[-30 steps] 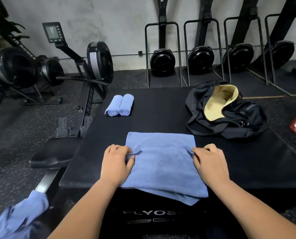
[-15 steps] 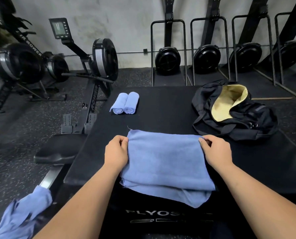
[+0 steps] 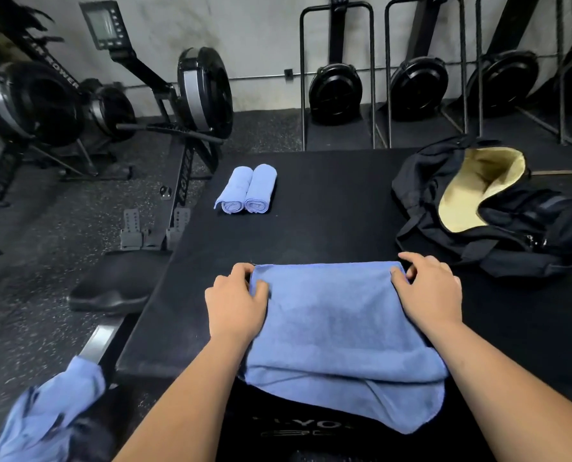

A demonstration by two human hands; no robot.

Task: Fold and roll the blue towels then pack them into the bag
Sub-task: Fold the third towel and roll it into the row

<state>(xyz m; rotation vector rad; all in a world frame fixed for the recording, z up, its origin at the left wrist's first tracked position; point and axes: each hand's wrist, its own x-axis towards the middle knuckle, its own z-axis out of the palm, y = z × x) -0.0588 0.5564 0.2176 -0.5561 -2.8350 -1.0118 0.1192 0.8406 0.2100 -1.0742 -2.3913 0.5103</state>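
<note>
Blue terry cloth sits in both our grips. Our left hand (image 3: 234, 305) pinches the far left corner of the folded towel (image 3: 338, 328), and our right hand (image 3: 431, 291) pinches the far right corner, fingers curled over the edge. The towel lies on the black padded box (image 3: 328, 211), its near edge drooping over the front. Farther back on the left, two rolled towels (image 3: 258, 188) lie side by side, touching. At the right rear sits the black bag (image 3: 511, 235), open, showing its yellow lining. A loose blue towel (image 3: 51, 408) is heaped at our lower left, off the box.
</note>
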